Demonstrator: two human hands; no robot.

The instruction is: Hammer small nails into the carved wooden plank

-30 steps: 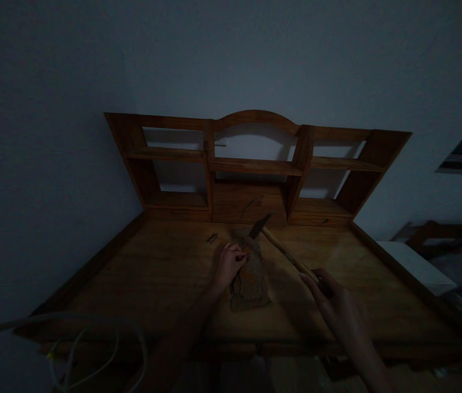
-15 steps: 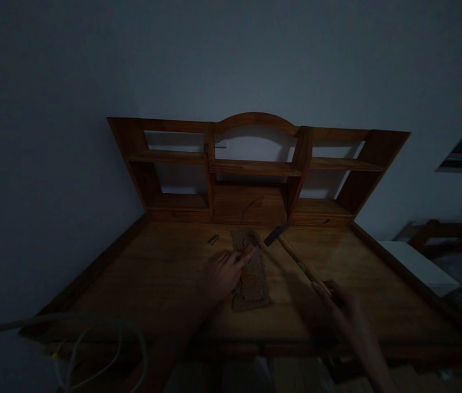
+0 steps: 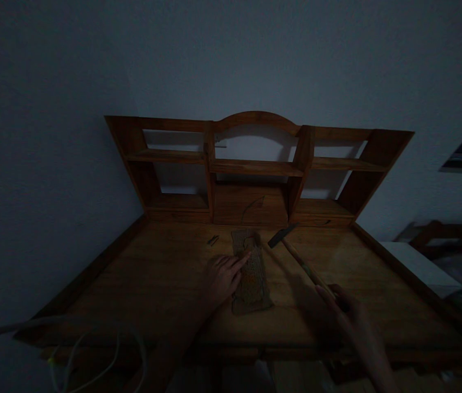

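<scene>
A hammer (image 3: pixel 296 256) is gripped by its wooden handle in my right hand (image 3: pixel 347 311), its dark metal head raised to the right of a brown strip. That strip, flat and rough-edged like cardboard (image 3: pixel 261 297), lies lengthwise on the desk and shows many small dots and an orange-tinted patch. My left hand (image 3: pixel 225 275) rests along its left side, index finger stretched out and touching the strip's upper middle. Its other fingers lie partly spread, with nothing visible in them. Several thin dark pieces, perhaps nails (image 3: pixel 213 240), lie to the left of the strip.
The wooden desk (image 3: pixel 153 273) carries a shelf unit (image 3: pixel 255 168) along its back, against the wall. Pale cable loops (image 3: pixel 143 349) hang at the lower left. A white surface (image 3: pixel 414 267) stands beyond the right edge, near a wooden chair back (image 3: pixel 439 234). The light is dim.
My right hand and the hammer have shifted slightly to the right. My left index finger, more bent and near an orange-pink spot before, now stretches out over the strip.
</scene>
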